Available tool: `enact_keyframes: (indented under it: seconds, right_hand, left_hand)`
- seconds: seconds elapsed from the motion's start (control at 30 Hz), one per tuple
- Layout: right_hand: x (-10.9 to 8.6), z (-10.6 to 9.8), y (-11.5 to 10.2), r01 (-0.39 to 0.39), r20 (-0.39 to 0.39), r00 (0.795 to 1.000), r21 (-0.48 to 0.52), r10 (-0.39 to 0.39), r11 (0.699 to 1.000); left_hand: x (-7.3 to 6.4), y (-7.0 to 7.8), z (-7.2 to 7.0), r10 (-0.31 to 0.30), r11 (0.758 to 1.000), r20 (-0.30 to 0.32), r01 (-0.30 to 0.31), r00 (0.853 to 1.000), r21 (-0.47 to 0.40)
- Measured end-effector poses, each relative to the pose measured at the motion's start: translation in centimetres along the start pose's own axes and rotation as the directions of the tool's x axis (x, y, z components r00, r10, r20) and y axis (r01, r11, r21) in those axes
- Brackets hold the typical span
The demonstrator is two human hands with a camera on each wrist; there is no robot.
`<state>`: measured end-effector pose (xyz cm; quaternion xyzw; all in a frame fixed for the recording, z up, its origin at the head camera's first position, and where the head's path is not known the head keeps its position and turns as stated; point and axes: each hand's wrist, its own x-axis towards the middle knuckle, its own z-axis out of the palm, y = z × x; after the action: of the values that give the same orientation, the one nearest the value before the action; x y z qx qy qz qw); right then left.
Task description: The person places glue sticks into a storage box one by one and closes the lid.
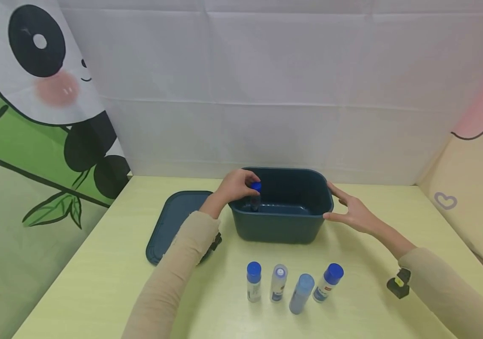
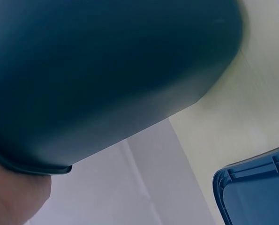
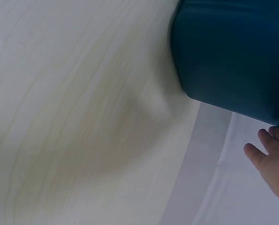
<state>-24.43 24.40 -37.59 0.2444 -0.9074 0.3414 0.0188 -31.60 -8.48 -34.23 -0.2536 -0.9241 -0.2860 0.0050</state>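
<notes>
- Dark blue lid (image 1: 173, 223), left of centre, partly hidden behind the left forearm; a low sleeve might nudge it.
- Left grip (image 1: 238, 184), mid-frame, pinching the blue-capped bottle (image 1: 256, 200) near its cap. The bottle hangs inside the left end of the bin (image 1: 277, 230); whether its base touches the floor there I cannot tell. Held so high, it could tip over on release, or the cap might come loose.
- Lower centre, seemingly upright: a white bottle (image 1: 254, 282), a clear-capped bottle (image 1: 279, 282), a pale blue bottle (image 1: 301, 294) and a label-wrapped bottle (image 1: 328, 282). Narrow and close together, one knocked could topple its neighbour.
- Right grip (image 1: 353, 213), right of centre, thumb and fingers spread against the bin's right end; an uneven push could slide it.
- Beneath everything, a pale yellow wood-grained tabletop (image 1: 360, 301).
- Around it: panda-print cloth (image 1: 37, 103) upper left, creased white cloth (image 1: 266, 70) behind, cream cloth with a heart (image 1: 466, 188) at right.
</notes>
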Motion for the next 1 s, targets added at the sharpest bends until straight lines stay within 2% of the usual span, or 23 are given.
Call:
enact_keyframes:
  seconds: [0.3,0.57,0.8,0.9,1.0]
  right_hand:
    - [0.1,0.1,-0.1,0.004,0.003,1.0,0.01,-0.004,1.0]
    - [0.1,0.1,-0.1,0.004,0.003,1.0,0.009,-0.004,1.0]
    - [0.0,0.1,-0.1,-0.006,0.007,1.0,0.01,0.006,1.0]
    - [0.0,0.0,-0.1,-0.007,0.005,1.0,0.005,0.007,1.0]
    - [0.0,-0.1,-0.2,-0.009,0.002,1.0,0.0,0.009,1.0]
  left_hand:
    - [0.0,0.0,-0.5,-0.04,0.998,0.042,0.042,0.998,-0.05]
    - [0.0,-0.2,-0.8,-0.057,0.995,0.04,0.06,0.998,-0.083]
    - [-0.8,-0.5,-1.8,-0.04,0.988,-0.018,0.037,0.999,-0.15]
    - [-1.6,-0.4,-2.8,-0.027,0.988,-0.054,0.019,0.998,-0.155]
    - [-2.6,-0.2,-3.6,0.011,0.988,-0.079,-0.023,0.997,-0.154]
